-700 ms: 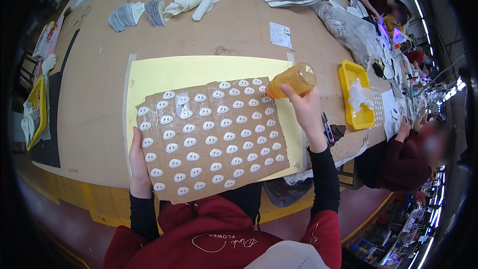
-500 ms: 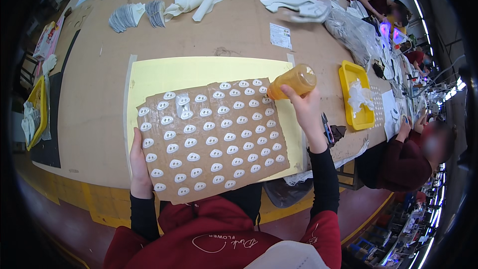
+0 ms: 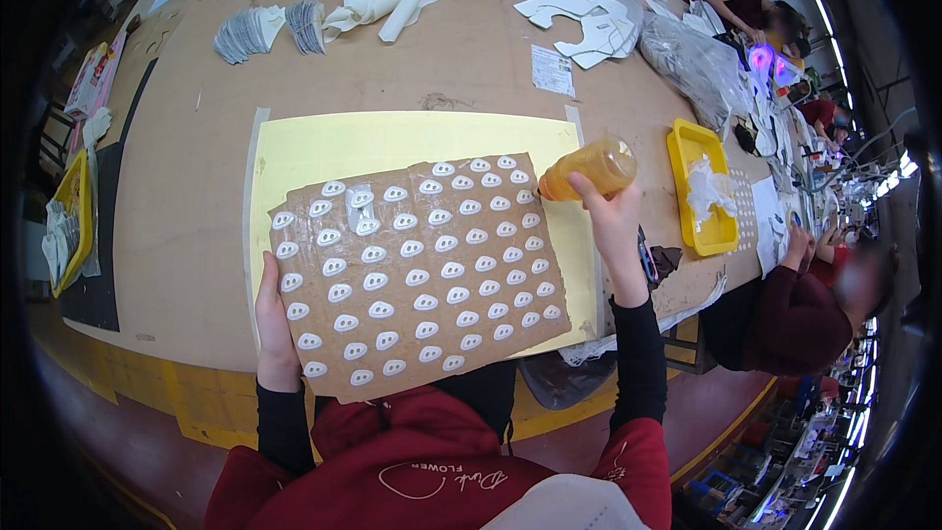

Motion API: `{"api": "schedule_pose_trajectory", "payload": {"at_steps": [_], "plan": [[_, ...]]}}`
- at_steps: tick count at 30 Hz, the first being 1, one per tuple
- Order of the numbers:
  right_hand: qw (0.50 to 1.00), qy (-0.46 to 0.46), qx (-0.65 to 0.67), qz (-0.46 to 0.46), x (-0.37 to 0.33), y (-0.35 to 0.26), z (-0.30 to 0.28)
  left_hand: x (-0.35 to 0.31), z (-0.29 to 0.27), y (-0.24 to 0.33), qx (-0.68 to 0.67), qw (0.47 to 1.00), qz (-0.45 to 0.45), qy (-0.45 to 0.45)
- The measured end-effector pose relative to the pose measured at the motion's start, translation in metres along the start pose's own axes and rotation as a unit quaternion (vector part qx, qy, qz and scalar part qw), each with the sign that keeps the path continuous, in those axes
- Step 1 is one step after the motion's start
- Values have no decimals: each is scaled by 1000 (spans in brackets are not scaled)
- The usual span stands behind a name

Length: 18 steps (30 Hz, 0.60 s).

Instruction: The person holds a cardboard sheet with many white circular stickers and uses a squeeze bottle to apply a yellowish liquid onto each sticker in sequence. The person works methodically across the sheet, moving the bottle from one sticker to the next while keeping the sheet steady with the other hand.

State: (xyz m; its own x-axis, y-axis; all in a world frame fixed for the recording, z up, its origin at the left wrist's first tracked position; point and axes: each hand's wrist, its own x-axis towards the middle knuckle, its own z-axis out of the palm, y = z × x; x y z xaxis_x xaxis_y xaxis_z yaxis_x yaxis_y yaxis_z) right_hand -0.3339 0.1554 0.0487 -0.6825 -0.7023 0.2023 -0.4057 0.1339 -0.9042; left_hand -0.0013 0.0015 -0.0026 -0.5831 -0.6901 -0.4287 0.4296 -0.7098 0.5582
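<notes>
- Head view: left hand (image 3: 275, 322) clamped on left edge of cardboard sheet (image 3: 400, 291), over yellow sheet (image 3: 392, 134).
- Right hand (image 3: 612, 218) wrapped around tilted amber bottle (image 3: 594, 167), tip at cardboard's upper-right edge; contact unclear.
- White rounded pieces (image 3: 417, 277) in rows on cardboard.

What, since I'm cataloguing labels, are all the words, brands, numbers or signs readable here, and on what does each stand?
Maroon sweatshirt: white lettering, partly legible, but not copied here.
White paper sheet: printed lines, too small to read.
Pink-and-white package: any markings too blurred to read.
Amber bottle: no legible text.
Cardboard sheet: no legible text.
</notes>
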Motion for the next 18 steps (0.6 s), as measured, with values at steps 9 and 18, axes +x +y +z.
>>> {"api": "schedule_pose_trajectory", "payload": {"at_steps": [9, 18], "plan": [[1000, 14, 13, -5, -12, -1, 1, -1, 3, 1, 15, 1000, -1, 4], [987, 21, 141, 72, -18, 15, 5, 0, 0, 0, 5, 1000, -3, -5]]}}
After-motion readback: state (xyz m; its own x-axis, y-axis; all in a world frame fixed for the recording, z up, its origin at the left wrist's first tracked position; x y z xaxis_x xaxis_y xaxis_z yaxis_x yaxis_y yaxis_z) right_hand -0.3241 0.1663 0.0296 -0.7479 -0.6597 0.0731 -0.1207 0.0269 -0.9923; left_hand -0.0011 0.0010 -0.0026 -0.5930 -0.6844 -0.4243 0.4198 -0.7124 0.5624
